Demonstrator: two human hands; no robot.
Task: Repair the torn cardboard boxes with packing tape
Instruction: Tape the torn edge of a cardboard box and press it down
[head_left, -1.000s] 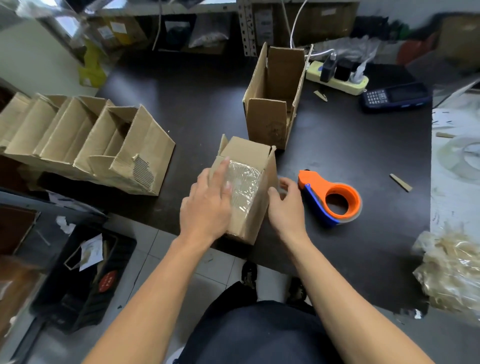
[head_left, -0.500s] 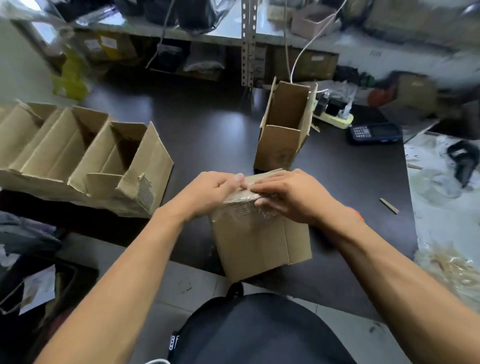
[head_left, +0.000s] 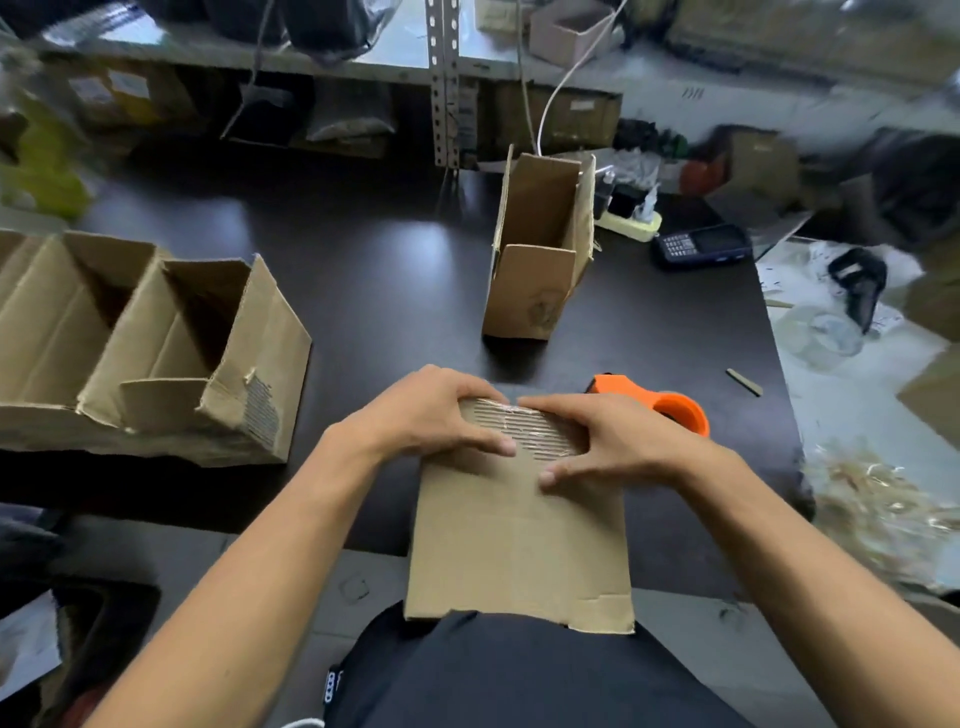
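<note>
Half a second earlier the cardboard box (head_left: 519, 535) had stood more upright under the hands at the near edge of the table (head_left: 363, 291); by this moment it had been tipped toward the person, its near end hanging over the table edge above the lap, and the tape dispenser (head_left: 665, 408), then hidden behind the right arm, showed orange just beyond the right hand (head_left: 613, 441). That suggested the strip was already laid and was being rubbed down. The left hand (head_left: 431, 415) curled over the box's far left corner, thumb pressed on the top face; the right hand's fingers (head_left: 550, 405) lay along the far edge, thumb spread nearer. Between the two thumbs sat the taped patch (head_left: 524, 428) of bared corrugation. An untaped notch showed at the box's near right corner.
</note>
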